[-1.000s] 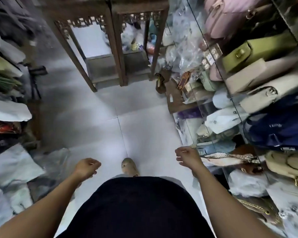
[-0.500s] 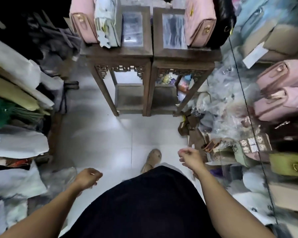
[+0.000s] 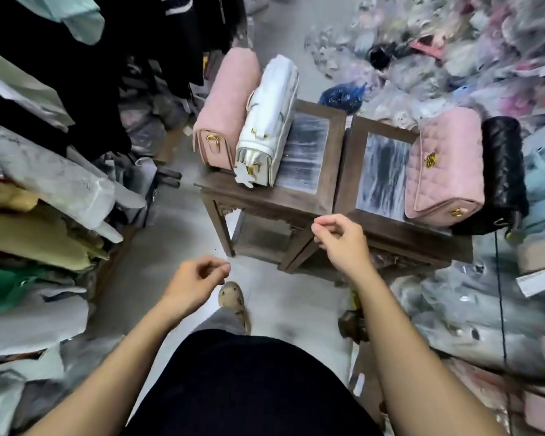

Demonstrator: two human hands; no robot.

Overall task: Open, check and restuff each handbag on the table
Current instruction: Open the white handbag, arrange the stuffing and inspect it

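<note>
Dark wooden tables (image 3: 266, 196), quilted pink handbag (image 3: 444, 165)

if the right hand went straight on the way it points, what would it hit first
Probably the front edge of the wooden tables, near where the two meet; the white handbag lies further along. Depth is unclear: the right hand may be above that edge.
</note>
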